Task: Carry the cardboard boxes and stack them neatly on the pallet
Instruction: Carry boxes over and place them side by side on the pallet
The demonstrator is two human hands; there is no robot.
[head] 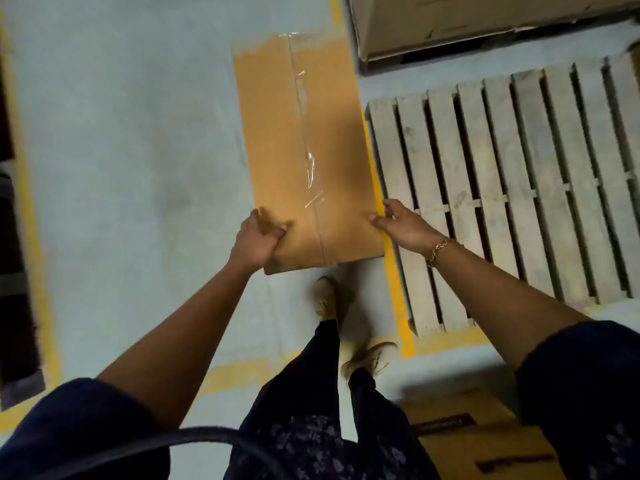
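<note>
Seen from a head-worn camera looking down, a person holds a long, flat cardboard box (304,150) out in front of them with both bare arms stretched forward. The box is brown, sealed along its length with a strip of clear tape (306,147), and it extends away from the person above a pale grey floor (121,133). The left hand (258,237) has its grip closed around the box's near left corner, thumb on top and fingers curled under the edge. The right hand (403,221) is at the near right edge, its thumb and fingertips touching the side of the box with the fingers fairly spread; a gold bracelet (439,249) circles that wrist. Just to the right of the box lies an empty-slatted wooden pallet (502,188), grey and worn, sitting on the floor inside a painted yellow line (394,268). The box hangs beside the pallet's left edge, not over it. Beyond the pallet, at the top right, stands a larger cardboard carton (467,19). At the bottom right, near the person's right elbow, two more cardboard boxes (485,441) with dark labels are partly visible. Below the held box are the person's dark trousers and two tan shoes (346,323), blurred, one foot ahead of the other. Dark blue rolled sleeves (79,431) frame the bottom corners.
</note>
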